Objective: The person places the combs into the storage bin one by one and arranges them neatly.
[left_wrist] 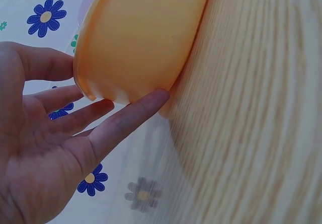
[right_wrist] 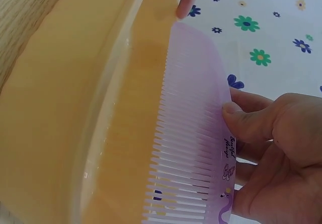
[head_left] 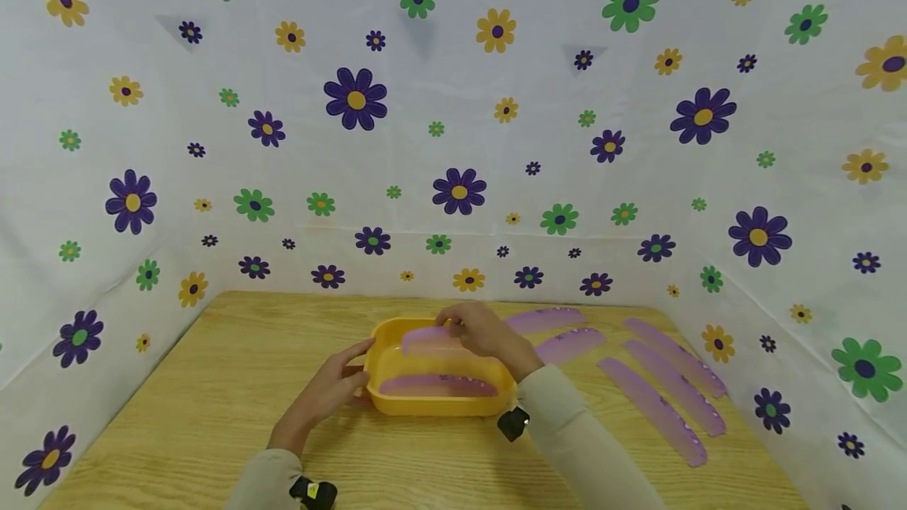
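A shallow yellow plastic basin point(head_left: 442, 406) stands on the table. In the head view, my right hand point(head_left: 482, 333) is over its far side and pinches a translucent purple comb point(head_left: 425, 341). In the right wrist view, my thumb presses the printed spine of that comb point(right_wrist: 201, 98), with its teeth turned toward the basin point(right_wrist: 45, 108). Another purple comb point(head_left: 439, 386) lies inside the basin along the near wall. At the left end, my left hand point(head_left: 333, 384) rests against the basin, its extended fingers point(left_wrist: 131, 118) touching the outer wall and rim.
Two purple combs point(head_left: 570, 343) lie behind my right wrist, one partly hidden by my hand. Three more combs point(head_left: 652, 408) lie slanted side by side at the right of the wooden table point(head_left: 177, 400). A white flowered cloth point(head_left: 425, 156) hangs around the back and sides.
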